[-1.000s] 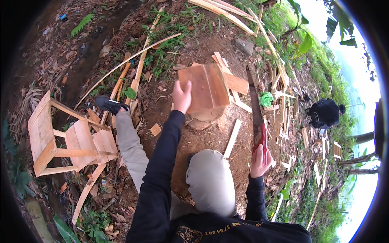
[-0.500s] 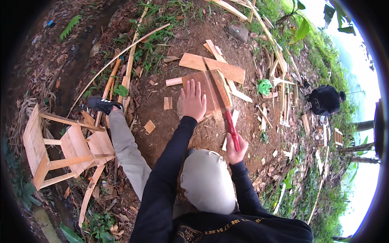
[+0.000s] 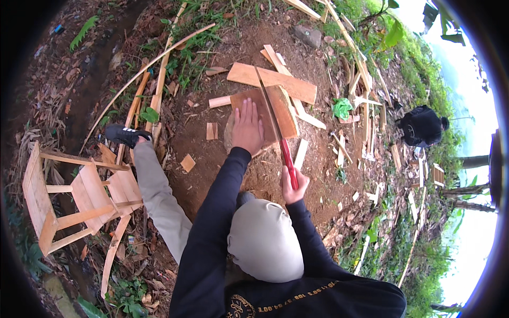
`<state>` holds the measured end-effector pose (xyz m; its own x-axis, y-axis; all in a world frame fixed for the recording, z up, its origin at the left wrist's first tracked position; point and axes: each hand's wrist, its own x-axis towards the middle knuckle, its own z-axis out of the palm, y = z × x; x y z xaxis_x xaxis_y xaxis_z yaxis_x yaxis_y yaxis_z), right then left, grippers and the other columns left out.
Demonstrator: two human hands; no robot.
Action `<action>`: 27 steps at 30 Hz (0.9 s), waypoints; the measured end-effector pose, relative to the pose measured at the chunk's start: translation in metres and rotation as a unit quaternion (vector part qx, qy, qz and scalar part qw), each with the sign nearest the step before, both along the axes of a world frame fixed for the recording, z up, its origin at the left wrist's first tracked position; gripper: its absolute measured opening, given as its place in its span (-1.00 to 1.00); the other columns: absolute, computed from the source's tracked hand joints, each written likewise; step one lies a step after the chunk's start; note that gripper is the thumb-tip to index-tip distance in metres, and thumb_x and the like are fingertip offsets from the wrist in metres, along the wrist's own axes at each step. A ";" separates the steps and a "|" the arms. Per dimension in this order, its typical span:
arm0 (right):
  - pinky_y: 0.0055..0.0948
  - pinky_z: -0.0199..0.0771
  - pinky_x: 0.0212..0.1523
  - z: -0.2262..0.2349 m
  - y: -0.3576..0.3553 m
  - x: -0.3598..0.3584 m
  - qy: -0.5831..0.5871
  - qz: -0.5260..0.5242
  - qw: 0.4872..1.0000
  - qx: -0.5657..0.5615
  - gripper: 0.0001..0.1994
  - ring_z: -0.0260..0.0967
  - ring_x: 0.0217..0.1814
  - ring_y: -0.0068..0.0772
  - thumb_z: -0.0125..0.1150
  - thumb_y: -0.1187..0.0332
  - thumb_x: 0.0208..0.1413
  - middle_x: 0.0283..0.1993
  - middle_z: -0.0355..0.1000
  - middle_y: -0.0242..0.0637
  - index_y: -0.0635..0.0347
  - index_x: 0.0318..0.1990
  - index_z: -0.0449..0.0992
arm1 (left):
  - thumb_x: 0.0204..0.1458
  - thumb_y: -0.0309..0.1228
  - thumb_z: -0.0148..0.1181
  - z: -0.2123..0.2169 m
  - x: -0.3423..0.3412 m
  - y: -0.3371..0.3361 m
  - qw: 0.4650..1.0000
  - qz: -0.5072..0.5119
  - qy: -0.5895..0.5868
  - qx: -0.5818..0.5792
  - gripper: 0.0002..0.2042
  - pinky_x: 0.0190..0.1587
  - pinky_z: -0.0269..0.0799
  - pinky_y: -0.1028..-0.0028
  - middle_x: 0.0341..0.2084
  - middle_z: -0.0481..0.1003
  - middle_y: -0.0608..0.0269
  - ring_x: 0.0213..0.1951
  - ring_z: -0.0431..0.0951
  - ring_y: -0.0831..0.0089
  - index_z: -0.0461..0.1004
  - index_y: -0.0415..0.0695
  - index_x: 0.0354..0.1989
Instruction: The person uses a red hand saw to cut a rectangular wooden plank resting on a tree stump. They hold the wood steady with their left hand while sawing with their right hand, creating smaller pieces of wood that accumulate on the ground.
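My left hand [image 3: 247,127] lies flat on a brown wooden board [image 3: 272,98], fingers stretched out toward its far side. Closed around the red handle of a handsaw [image 3: 287,159] is my right hand [image 3: 295,186], just nearer to me than the board. The saw's long, thin blade slants away and to the left across the board, right of my left fingers. Whether its teeth have entered the wood I cannot tell. Behind, a longer pale plank [image 3: 297,86] lies partly under the blade's far end. Below the board, the rounded edge of a block or stump [image 3: 229,135] shows.
Small wood offcuts [image 3: 187,163] lie on the bare soil. To the left, a wooden slatted frame [image 3: 90,191] rests near my outstretched foot [image 3: 127,135]. On the right are a green plastic bag [image 3: 342,108], scattered sticks and a black backpack [image 3: 422,126].
The saw has shifted left and its handle has turned, so the blade now lies closer to my left hand. My left hand stays flat on the board. The whole view has moved slightly.
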<state>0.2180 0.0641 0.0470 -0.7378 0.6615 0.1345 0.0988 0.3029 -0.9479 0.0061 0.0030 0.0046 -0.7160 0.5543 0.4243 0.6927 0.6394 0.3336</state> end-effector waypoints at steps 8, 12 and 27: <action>-0.53 0.16 -0.60 -0.036 0.009 0.033 -0.008 -0.001 1.000 0.014 -0.82 0.18 -0.64 -0.74 0.21 0.39 0.17 -0.70 0.24 -0.50 0.32 -0.42 0.54 | 0.24 -0.31 -0.13 0.005 0.003 0.006 1.000 -0.005 -0.013 0.007 -0.42 0.46 -0.16 0.05 0.42 0.05 -0.11 0.47 -0.04 0.06 0.06 -0.33 0.40; -0.52 0.14 -0.60 -0.013 0.012 -0.001 -0.009 0.006 0.999 -0.046 -0.83 0.13 -0.65 -0.74 0.21 0.42 0.15 -0.69 0.21 -0.50 0.31 -0.46 0.50 | 0.24 -0.30 -0.13 0.006 0.007 -0.001 1.000 -0.005 -0.015 -0.002 -0.43 0.46 -0.15 0.05 0.41 0.06 -0.12 0.47 -0.04 0.07 0.09 -0.34 0.39; -0.51 0.24 -0.60 -0.015 -0.001 0.058 -0.010 0.000 1.000 0.013 -0.88 0.25 -0.66 -0.68 0.20 0.48 0.05 -0.71 0.28 -0.43 0.29 -0.49 0.53 | 0.23 -0.29 -0.14 0.006 0.007 -0.001 1.000 -0.009 -0.011 -0.016 -0.42 0.46 -0.15 0.04 0.42 0.05 -0.13 0.47 -0.03 0.05 0.09 -0.36 0.38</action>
<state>0.2765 0.0635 0.0324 -0.7398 0.6588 0.1369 0.1173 0.3267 -0.9378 0.0130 0.0024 0.0111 -0.7147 0.5800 0.3908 0.6970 0.6373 0.3288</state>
